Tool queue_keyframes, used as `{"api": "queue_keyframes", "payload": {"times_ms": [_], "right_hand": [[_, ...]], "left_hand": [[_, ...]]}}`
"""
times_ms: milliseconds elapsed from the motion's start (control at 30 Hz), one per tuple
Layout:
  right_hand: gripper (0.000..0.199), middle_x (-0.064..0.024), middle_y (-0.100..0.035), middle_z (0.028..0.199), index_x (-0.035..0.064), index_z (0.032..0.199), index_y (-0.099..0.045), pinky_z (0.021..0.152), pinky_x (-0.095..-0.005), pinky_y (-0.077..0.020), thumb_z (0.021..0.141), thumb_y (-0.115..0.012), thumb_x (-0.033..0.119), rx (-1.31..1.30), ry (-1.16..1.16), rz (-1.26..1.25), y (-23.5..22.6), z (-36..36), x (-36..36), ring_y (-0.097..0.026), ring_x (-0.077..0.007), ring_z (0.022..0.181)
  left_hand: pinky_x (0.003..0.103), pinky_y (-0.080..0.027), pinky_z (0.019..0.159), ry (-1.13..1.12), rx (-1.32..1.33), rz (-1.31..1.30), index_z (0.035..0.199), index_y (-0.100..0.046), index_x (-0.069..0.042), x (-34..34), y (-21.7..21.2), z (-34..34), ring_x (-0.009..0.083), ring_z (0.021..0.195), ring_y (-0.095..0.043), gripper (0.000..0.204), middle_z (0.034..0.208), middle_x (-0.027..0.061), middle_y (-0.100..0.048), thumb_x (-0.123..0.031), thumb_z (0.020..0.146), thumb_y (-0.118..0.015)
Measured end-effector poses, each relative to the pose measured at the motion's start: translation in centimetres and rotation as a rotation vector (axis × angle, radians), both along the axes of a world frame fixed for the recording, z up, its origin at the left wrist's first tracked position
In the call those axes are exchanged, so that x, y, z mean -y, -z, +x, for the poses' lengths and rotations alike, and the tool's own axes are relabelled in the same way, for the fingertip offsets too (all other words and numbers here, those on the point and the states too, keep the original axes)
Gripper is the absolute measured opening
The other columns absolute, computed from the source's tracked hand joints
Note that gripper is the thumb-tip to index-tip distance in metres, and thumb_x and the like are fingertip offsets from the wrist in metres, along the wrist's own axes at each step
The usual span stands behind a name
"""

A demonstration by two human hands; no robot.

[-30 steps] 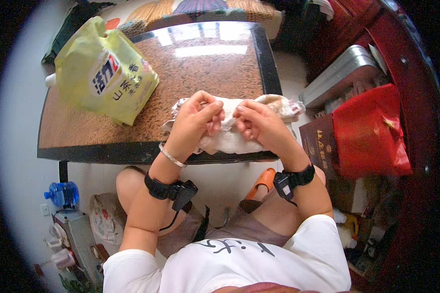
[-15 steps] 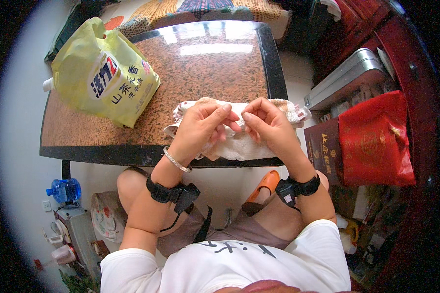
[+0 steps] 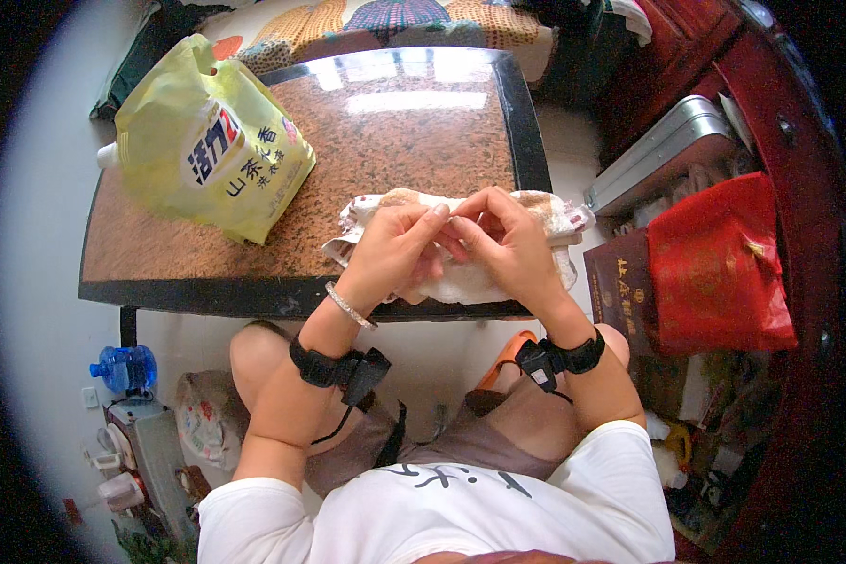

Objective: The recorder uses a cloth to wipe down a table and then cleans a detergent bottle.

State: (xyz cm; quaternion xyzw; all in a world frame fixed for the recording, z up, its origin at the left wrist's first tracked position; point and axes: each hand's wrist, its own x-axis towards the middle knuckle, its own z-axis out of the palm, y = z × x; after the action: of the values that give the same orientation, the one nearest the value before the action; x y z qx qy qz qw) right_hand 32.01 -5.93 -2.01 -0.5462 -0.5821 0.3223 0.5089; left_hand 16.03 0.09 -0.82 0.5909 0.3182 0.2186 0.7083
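Both hands meet above a crumpled white towel with brown and dark red patches, lying at the table's near edge. My left hand is closed in a pinch of thumb and forefinger. Against it, my right hand pinches too, its fingertips touching or nearly touching the left ones. Whatever sits between the fingertips is too small to make out. A beaded bracelet circles my left wrist.
A large yellow refill pouch with a white cap stands at the table's left. The table is speckled brown with a black border. At the right are a red bag, a dark box and a silver metal case.
My right hand has moved left, so the fingertips of both hands now come together; before, a small gap lay between them. The towel stays put.
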Motion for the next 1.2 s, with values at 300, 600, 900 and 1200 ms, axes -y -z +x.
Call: {"api": "queue_keyframes", "payload": {"times_ms": [300, 600, 900, 1200], "right_hand": [[0.012, -0.0073, -0.055, 0.074, -0.0005, 0.082, -0.056, 0.055, -0.0250, -0.0435, 0.081, -0.059, 0.011, 0.026, 0.090, 0.031, 0.3, -0.4, 0.0, -0.054, -0.0126, 0.061], [0.012, -0.0077, -0.055, 0.074, -0.0006, 0.081, -0.055, 0.056, -0.0253, -0.0431, 0.081, -0.059, 0.011, 0.067, 0.067, 0.001, -0.4, -0.4, 0.2, -0.054, -0.0132, 0.063], [0.013, -0.0085, -0.055, 0.074, -0.0010, 0.082, -0.055, 0.057, -0.0253, -0.0437, 0.081, -0.059, 0.011, 0.039, 0.096, -0.020, 0.3, 0.1, -0.1, -0.055, -0.0141, 0.064], [0.013, -0.0077, -0.054, 0.075, -0.0008, 0.082, -0.055, 0.056, -0.0253, -0.0430, 0.082, -0.059, 0.012, 0.065, 0.068, -0.025, -0.6, -0.1, 0.3, -0.054, -0.0126, 0.064]], "left_hand": [[0.015, -0.041, 0.043, -0.019, 0.035, -0.023, 0.089, -0.057, -0.002, -0.1, 0.9, -0.5, 0.0053, 0.053, -0.054, 0.029, 0.075, 0.0055, -0.063, -0.028, 0.095, -0.044], [0.015, -0.042, 0.044, -0.039, 0.116, 0.002, 0.091, -0.052, -0.002, -0.1, 0.6, -0.4, 0.0060, 0.054, -0.055, 0.017, 0.077, 0.0070, -0.061, -0.018, 0.092, -0.050], [0.016, -0.041, 0.043, -0.059, 0.067, -0.006, 0.089, -0.051, -0.004, -0.5, 1.1, -0.6, 0.0065, 0.053, -0.054, 0.009, 0.072, 0.0044, -0.059, -0.014, 0.089, -0.053], [0.014, -0.041, 0.044, -0.058, 0.102, -0.053, 0.091, -0.053, -0.003, -0.2, 0.6, -0.4, 0.0048, 0.054, -0.054, 0.013, 0.073, 0.0034, -0.059, -0.016, 0.089, -0.055]]}}
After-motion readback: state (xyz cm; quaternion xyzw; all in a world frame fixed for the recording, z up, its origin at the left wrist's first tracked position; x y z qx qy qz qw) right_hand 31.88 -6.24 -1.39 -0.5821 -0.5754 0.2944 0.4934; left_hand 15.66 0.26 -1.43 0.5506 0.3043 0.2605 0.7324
